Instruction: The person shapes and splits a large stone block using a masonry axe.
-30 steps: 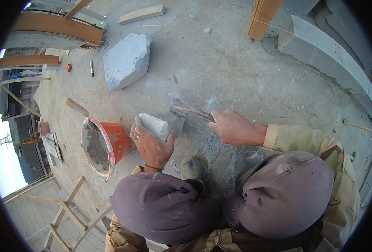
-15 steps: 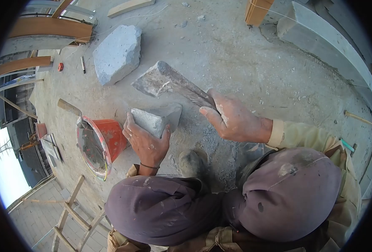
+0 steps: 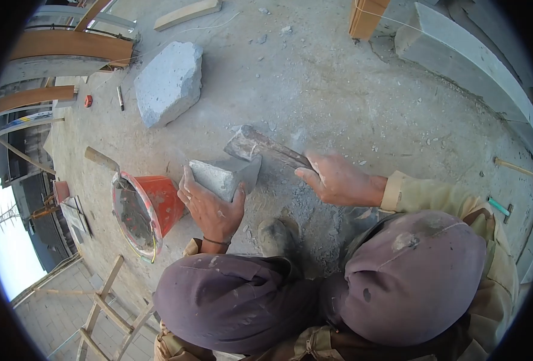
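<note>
My left hand grips a small grey concrete block, thumb on its right side and fingers along the left. The block has a rough, broken face turned towards me. In my right hand is a broad-bladed hatchet, worn and caked with dust. Its flared blade points left and overlaps the block's far right corner in this view. Just left of my left hand stands an orange bucket with grey mortar inside and a trowel at its rim.
Beyond the bucket lies a large chipped concrete block. A marker and a small red object are on the floor to its left. Rubble surrounds my boot. A wooden ladder-like frame stands lower left; a green-handled tool lies right.
My right hand has brought the hatchet down, its blade now close to the block instead of raised beyond it. My left hand keeps its hold on the block.
</note>
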The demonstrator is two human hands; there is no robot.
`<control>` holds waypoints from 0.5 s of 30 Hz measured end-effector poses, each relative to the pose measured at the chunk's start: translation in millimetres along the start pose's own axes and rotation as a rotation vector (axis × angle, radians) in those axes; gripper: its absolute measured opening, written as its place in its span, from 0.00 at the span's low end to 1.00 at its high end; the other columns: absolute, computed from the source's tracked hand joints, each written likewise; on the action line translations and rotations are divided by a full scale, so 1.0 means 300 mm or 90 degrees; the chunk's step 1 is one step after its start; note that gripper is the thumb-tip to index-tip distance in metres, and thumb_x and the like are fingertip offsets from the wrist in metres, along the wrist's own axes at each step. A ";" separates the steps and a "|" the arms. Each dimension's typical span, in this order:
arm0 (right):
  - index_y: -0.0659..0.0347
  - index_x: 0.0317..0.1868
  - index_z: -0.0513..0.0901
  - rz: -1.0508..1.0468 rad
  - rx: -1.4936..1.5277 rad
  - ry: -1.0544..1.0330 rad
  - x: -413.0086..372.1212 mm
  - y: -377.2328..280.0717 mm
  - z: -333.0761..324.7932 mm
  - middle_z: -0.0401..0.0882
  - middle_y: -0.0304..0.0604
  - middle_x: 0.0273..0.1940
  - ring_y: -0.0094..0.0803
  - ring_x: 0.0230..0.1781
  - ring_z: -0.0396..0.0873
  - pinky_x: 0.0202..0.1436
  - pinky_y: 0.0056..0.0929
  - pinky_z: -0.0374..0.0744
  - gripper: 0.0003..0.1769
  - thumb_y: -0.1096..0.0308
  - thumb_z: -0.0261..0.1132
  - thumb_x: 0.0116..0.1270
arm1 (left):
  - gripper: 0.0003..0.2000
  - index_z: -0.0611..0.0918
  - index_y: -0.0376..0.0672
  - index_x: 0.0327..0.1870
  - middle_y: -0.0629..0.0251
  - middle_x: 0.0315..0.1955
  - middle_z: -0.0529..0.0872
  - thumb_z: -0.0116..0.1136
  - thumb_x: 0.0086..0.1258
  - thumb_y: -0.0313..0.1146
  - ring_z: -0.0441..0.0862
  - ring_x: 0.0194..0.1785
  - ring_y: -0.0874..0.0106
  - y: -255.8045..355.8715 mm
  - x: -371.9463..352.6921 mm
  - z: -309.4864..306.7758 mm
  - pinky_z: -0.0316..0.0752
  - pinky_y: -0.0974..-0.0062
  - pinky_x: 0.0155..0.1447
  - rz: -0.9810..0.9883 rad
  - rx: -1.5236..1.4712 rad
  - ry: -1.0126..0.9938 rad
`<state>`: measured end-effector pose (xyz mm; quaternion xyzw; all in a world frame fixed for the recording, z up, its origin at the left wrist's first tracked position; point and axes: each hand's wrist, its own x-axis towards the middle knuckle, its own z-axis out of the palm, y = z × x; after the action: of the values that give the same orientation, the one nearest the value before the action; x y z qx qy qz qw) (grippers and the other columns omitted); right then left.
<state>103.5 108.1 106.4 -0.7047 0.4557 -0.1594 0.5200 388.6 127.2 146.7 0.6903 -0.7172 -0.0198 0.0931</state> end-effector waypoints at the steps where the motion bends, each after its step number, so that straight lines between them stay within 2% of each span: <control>1: 0.77 0.44 0.75 -0.029 0.033 0.053 -0.029 -0.019 -0.001 0.80 0.67 0.26 0.68 0.28 0.82 0.34 0.58 0.78 0.21 0.60 0.61 0.81 | 0.54 0.58 0.22 0.76 0.36 0.65 0.70 0.81 0.55 0.41 0.66 0.71 0.40 -0.009 -0.006 0.003 0.58 0.44 0.76 -0.004 0.004 -0.009; 2: 0.76 0.44 0.74 -0.055 0.065 0.107 -0.052 -0.032 0.000 0.80 0.67 0.26 0.68 0.28 0.82 0.34 0.58 0.77 0.21 0.60 0.61 0.81 | 0.54 0.58 0.22 0.77 0.36 0.65 0.70 0.81 0.55 0.41 0.66 0.71 0.39 -0.011 -0.007 0.006 0.58 0.44 0.76 0.004 0.008 -0.001; 3: 0.76 0.44 0.74 -0.053 0.063 0.107 -0.044 -0.010 0.012 0.80 0.67 0.26 0.68 0.28 0.82 0.34 0.58 0.77 0.21 0.60 0.61 0.81 | 0.54 0.58 0.22 0.77 0.36 0.65 0.70 0.81 0.55 0.40 0.66 0.70 0.39 -0.006 -0.002 0.007 0.58 0.44 0.76 0.016 0.008 0.014; 5: 0.76 0.44 0.74 -0.025 -0.058 0.014 0.012 0.061 0.010 0.81 0.68 0.27 0.67 0.28 0.82 0.34 0.59 0.77 0.21 0.59 0.61 0.81 | 0.54 0.58 0.22 0.77 0.36 0.65 0.70 0.82 0.55 0.40 0.66 0.70 0.39 -0.001 0.009 0.006 0.58 0.44 0.76 0.035 0.000 0.026; 6: 0.76 0.44 0.74 -0.028 -0.057 0.015 0.006 0.038 -0.005 0.81 0.68 0.27 0.67 0.28 0.82 0.34 0.59 0.77 0.21 0.59 0.61 0.81 | 0.55 0.58 0.22 0.77 0.36 0.65 0.70 0.82 0.54 0.41 0.66 0.70 0.39 -0.015 -0.002 0.009 0.59 0.44 0.76 0.035 0.004 0.016; 8: 0.76 0.44 0.74 -0.009 0.116 0.059 -0.044 -0.037 -0.033 0.80 0.67 0.26 0.67 0.28 0.82 0.34 0.59 0.78 0.21 0.59 0.61 0.81 | 0.56 0.57 0.21 0.77 0.35 0.66 0.69 0.82 0.54 0.41 0.66 0.70 0.39 -0.009 -0.001 0.005 0.58 0.44 0.76 0.021 0.009 0.003; 9: 0.76 0.44 0.74 -0.005 0.118 0.055 -0.041 -0.020 -0.004 0.80 0.67 0.26 0.67 0.28 0.82 0.34 0.59 0.78 0.21 0.59 0.61 0.81 | 0.57 0.55 0.20 0.77 0.33 0.66 0.69 0.81 0.54 0.41 0.66 0.70 0.38 0.000 0.000 0.003 0.58 0.43 0.76 0.014 0.007 0.003; 11: 0.77 0.44 0.74 -0.011 -0.036 -0.010 -0.016 0.023 0.040 0.80 0.66 0.25 0.67 0.29 0.83 0.35 0.59 0.79 0.21 0.60 0.61 0.81 | 0.57 0.55 0.20 0.77 0.33 0.66 0.69 0.81 0.54 0.41 0.66 0.70 0.38 -0.001 -0.008 0.004 0.58 0.43 0.76 0.010 0.000 0.000; 15: 0.77 0.45 0.74 -0.020 -0.073 -0.007 0.040 -0.021 -0.053 0.81 0.68 0.26 0.68 0.31 0.85 0.37 0.59 0.80 0.20 0.61 0.60 0.81 | 0.57 0.55 0.20 0.77 0.33 0.66 0.69 0.82 0.54 0.40 0.66 0.70 0.39 -0.006 0.001 -0.001 0.59 0.43 0.76 0.007 -0.003 -0.018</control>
<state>101.6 89.4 115.4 -0.7409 0.4503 -0.1372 0.4790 390.4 126.7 146.7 0.6857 -0.7222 -0.0307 0.0850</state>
